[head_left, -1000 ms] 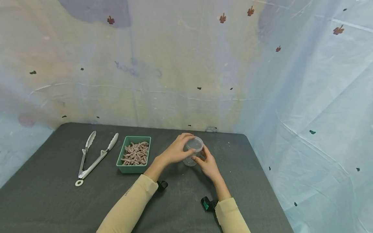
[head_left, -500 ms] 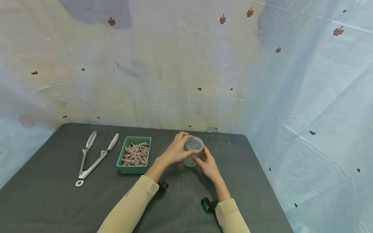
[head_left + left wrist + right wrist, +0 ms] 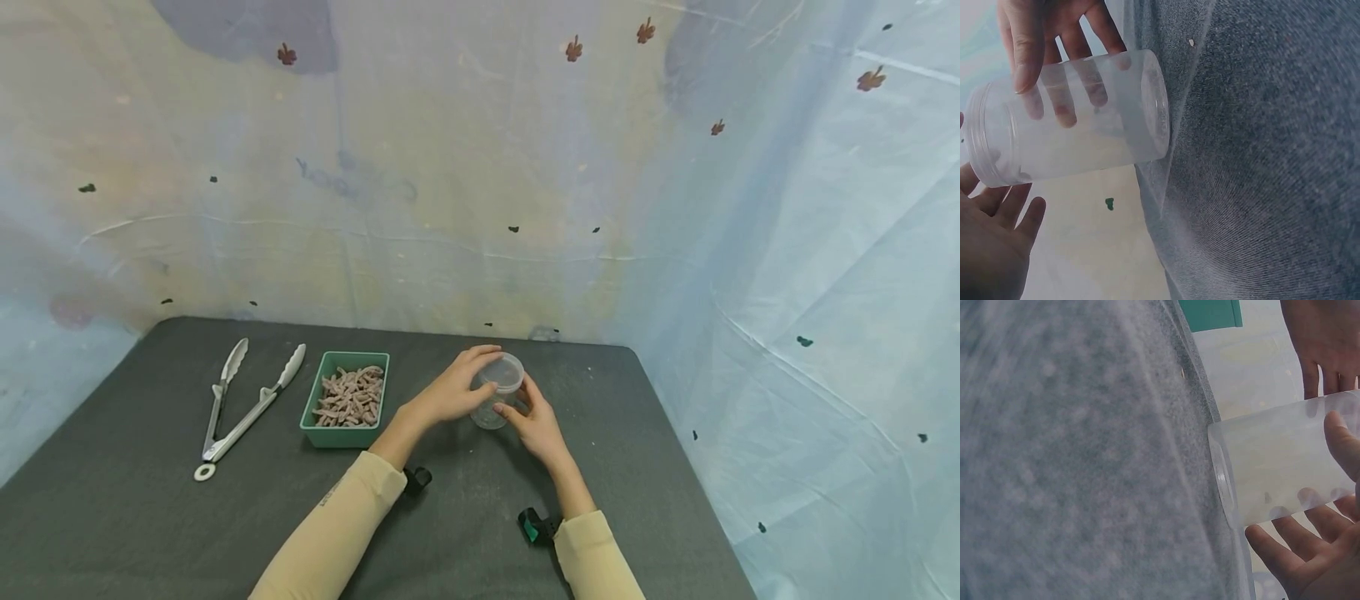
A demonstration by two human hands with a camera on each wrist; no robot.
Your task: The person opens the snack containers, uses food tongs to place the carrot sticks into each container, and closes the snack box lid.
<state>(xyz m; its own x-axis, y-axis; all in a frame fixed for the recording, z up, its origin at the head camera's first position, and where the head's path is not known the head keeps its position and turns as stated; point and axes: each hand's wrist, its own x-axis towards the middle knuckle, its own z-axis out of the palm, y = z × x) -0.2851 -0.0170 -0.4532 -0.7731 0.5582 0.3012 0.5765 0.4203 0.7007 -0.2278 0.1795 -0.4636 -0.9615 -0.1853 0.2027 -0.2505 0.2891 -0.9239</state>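
Note:
A clear plastic jar (image 3: 491, 415) stands upright on the dark table, its base on the cloth. At its top is a translucent round lid (image 3: 502, 372); the ridged rim (image 3: 984, 140) shows in the left wrist view. My left hand (image 3: 452, 392) grips the lid from the left, thumb in front and fingers behind. Lower down, my right hand (image 3: 537, 425) holds the jar's body from the right. In the right wrist view the right thumb (image 3: 1342, 440) and spread fingers lie on either side of the jar. I see nothing inside it.
Left of the jar stands a green tray (image 3: 343, 436) holding several greyish-brown finger-shaped pieces (image 3: 350, 395). Farther left lie metal tongs (image 3: 242, 431) with pale tips, spread apart. A pale plastic sheet (image 3: 420, 183) hangs behind the table and on its right.
The left hand's thumb and fingers have shifted slightly round the lid, forward and then back. The jar and right hand stay in place.

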